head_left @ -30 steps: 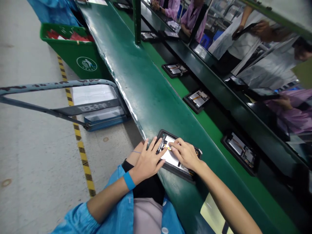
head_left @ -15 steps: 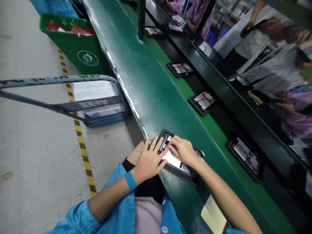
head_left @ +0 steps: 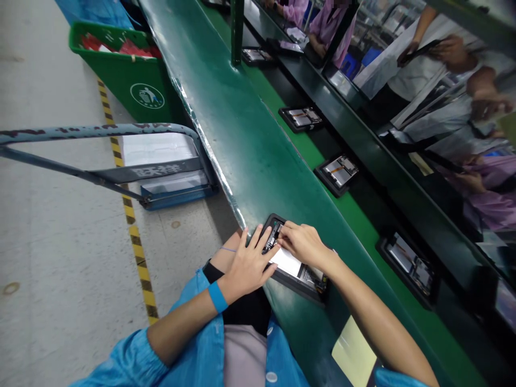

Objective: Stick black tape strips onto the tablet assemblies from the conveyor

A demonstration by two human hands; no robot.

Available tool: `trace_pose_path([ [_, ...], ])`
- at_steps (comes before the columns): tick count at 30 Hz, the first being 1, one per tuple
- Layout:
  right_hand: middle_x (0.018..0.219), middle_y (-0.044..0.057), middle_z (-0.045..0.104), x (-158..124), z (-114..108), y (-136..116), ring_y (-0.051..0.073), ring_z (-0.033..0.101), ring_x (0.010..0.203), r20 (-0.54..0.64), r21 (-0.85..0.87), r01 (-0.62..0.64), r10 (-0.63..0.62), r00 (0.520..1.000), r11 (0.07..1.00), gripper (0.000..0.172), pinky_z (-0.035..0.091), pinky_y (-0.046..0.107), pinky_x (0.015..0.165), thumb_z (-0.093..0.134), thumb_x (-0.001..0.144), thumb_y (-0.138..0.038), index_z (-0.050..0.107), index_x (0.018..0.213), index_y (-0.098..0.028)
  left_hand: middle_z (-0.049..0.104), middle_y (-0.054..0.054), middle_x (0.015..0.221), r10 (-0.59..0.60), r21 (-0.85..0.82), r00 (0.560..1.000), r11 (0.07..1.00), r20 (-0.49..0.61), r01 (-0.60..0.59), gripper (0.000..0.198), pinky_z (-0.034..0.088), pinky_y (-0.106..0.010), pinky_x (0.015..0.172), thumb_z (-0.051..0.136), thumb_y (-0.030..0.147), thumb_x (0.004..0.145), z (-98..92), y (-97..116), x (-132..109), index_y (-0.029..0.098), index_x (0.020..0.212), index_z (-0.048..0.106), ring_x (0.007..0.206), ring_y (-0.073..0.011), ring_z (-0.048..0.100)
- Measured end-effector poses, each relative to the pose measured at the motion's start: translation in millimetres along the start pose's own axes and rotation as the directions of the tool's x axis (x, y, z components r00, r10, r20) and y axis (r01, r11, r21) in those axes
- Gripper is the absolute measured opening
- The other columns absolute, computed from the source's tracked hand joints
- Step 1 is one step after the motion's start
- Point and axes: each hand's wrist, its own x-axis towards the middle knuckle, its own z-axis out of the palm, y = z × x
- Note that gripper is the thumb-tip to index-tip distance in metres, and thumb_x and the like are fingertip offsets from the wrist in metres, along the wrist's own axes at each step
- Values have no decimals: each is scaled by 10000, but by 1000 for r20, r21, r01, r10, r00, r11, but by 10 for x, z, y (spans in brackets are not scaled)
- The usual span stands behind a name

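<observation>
Left hand (head_left: 250, 264) and right hand (head_left: 305, 245) touch a device (head_left: 287, 262) (black-framed).

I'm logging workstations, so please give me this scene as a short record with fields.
Left hand: fingers spread across one end of the open device
Right hand: fingertips gathered over the device; anything pinched is hidden
Wristband: blue, on the left wrist
Bench: green, with a yellow sheet near the right forearm
Beyond: more open devices in black trays
Floor: green bin and hand cart
</observation>
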Motion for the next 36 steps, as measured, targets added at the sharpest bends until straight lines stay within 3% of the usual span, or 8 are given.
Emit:
trace_pose_path([
  [15, 1044, 35, 665, -11, 104, 51, 137, 622, 801, -30, 46, 17, -16, 999, 999, 169, 332, 263, 700, 548, 1050, -326, 663, 1023, -206, 462, -187, 1572, -3, -1, 1000, 1000, 30, 3, 472, 288, -707, 1153, 592, 480, 961, -34, 9, 18, 277, 1386, 631, 1462, -440, 400],
  [27, 1057, 53, 700, 45, -143, -86, 175, 678, 829, 100, -38, -40, 44, 994, 998, 179, 349, 272, 643, 520, 1021, -276, 678, 963, -213, 448, -168, 1587, -7, 11, 999, 1000, 34, 7, 488, 256, -700, 1171, 615, 487, 944, -21, 7, 3, 270, 1380, 634, 1479, -429, 371],
  [36, 1024, 72, 707, 57, -143, -146, 194, 697, 825, 100, -84, -67, 76, 992, 994, 181, 381, 275, 633, 520, 1014, -255, 687, 966, -203, 456, -182, 1578, -7, -4, 1000, 1000, 21, 7, 468, 261, -703, 1167, 594, 480, 959, -36, 11, 4, 248, 1362, 644, 1469, -437, 387],
])
